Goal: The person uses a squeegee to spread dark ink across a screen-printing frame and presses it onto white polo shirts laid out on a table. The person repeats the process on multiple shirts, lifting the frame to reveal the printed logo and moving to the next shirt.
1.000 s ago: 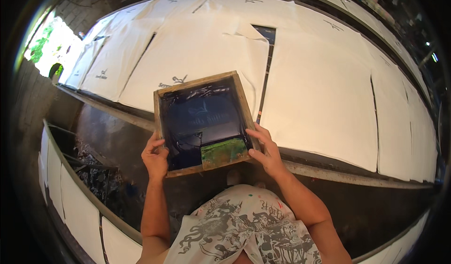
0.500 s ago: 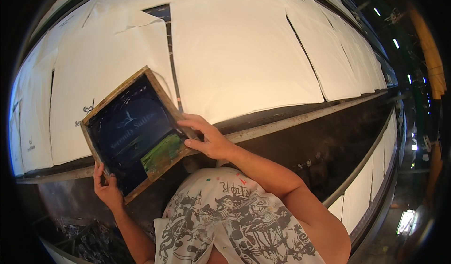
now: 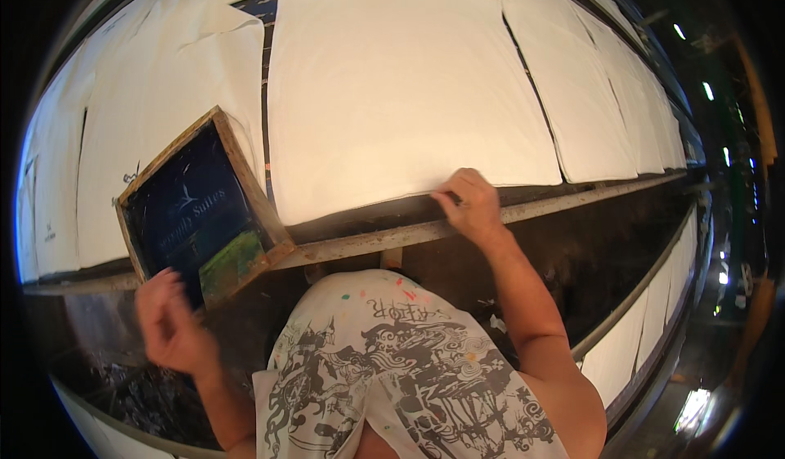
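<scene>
Left hand [image 3: 168,320] holding screen frame [image 3: 200,205], right hand [image 3: 470,204] on white fabric [image 3: 401,83]

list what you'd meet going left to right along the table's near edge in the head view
left hand → wooden printing screen → big white fabric panel → right hand on that panel's near edge → further white panels running off to the right

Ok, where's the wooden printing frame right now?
In the head view the wooden printing frame sits tilted at the left, held at its near edge by the left hand, partly over the white fabric sheet beside the table rail.
</scene>
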`<state>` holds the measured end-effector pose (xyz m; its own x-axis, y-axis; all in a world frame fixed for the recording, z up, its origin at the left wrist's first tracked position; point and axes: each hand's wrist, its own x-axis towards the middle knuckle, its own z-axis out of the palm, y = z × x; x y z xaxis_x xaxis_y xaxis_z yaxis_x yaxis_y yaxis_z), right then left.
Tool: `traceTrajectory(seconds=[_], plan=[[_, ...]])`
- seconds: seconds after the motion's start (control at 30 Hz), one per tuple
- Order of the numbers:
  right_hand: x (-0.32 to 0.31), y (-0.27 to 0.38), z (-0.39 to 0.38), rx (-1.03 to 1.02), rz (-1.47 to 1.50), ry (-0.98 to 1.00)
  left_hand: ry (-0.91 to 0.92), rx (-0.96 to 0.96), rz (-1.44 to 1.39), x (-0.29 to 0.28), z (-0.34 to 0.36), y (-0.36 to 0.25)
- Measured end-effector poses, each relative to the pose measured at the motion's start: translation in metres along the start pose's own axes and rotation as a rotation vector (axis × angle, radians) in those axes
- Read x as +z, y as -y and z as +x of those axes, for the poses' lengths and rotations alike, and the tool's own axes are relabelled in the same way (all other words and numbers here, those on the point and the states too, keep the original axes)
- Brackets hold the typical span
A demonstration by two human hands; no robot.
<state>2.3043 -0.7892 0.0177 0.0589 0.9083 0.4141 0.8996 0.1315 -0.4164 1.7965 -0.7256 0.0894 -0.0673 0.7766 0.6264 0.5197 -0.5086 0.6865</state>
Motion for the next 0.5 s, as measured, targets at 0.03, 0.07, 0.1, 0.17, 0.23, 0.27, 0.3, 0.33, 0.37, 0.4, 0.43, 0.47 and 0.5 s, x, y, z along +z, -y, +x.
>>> traceTrajectory(seconds=[0.03,0.07,0.1,0.17,0.23,0.27,0.3,0.33,0.37,0.4,0.43,0.47,0.5], plan=[[-0.010,-0.018,-0.003,-0.028,-0.078,0.025,0.078,0.098,-0.111,0.032,-0.002,-0.023],[-0.019,-0.033,-0.007,-0.060,-0.141,0.047,0.164,0.196,-0.221,0.066,-0.004,-0.045],[-0.026,-0.049,-0.011,-0.081,-0.146,0.094,0.274,0.248,-0.236,0.097,-0.006,-0.063],[-0.035,-0.066,-0.010,-0.160,-0.133,0.151,0.447,0.324,-0.289,0.160,-0.014,-0.086],[-0.039,-0.077,-0.008,-0.264,-0.088,0.178,0.590,0.328,-0.273,0.217,-0.028,-0.093],[-0.038,-0.085,-0.010,-0.276,-0.075,0.192,0.666,0.356,-0.239,0.242,-0.034,-0.091],[-0.035,-0.092,-0.008,-0.292,-0.059,0.201,0.740,0.386,-0.198,0.263,-0.037,-0.089],[-0.032,-0.099,-0.006,-0.312,-0.044,0.212,0.784,0.413,-0.148,0.281,-0.043,-0.087],[-0.030,-0.108,-0.005,-0.333,-0.056,0.213,0.831,0.440,-0.108,0.299,-0.050,-0.084],[-0.029,-0.115,-0.004,-0.353,-0.069,0.215,0.879,0.466,-0.070,0.311,-0.052,-0.087],[-0.028,-0.122,-0.003,-0.373,-0.081,0.218,0.903,0.485,-0.003,0.319,-0.054,-0.090],[-0.026,-0.127,-0.001,-0.366,-0.074,0.213,0.927,0.504,0.065,0.324,-0.056,-0.092],[-0.027,-0.128,0.003,-0.363,-0.066,0.212,0.949,0.516,0.133,0.328,-0.058,-0.094]])
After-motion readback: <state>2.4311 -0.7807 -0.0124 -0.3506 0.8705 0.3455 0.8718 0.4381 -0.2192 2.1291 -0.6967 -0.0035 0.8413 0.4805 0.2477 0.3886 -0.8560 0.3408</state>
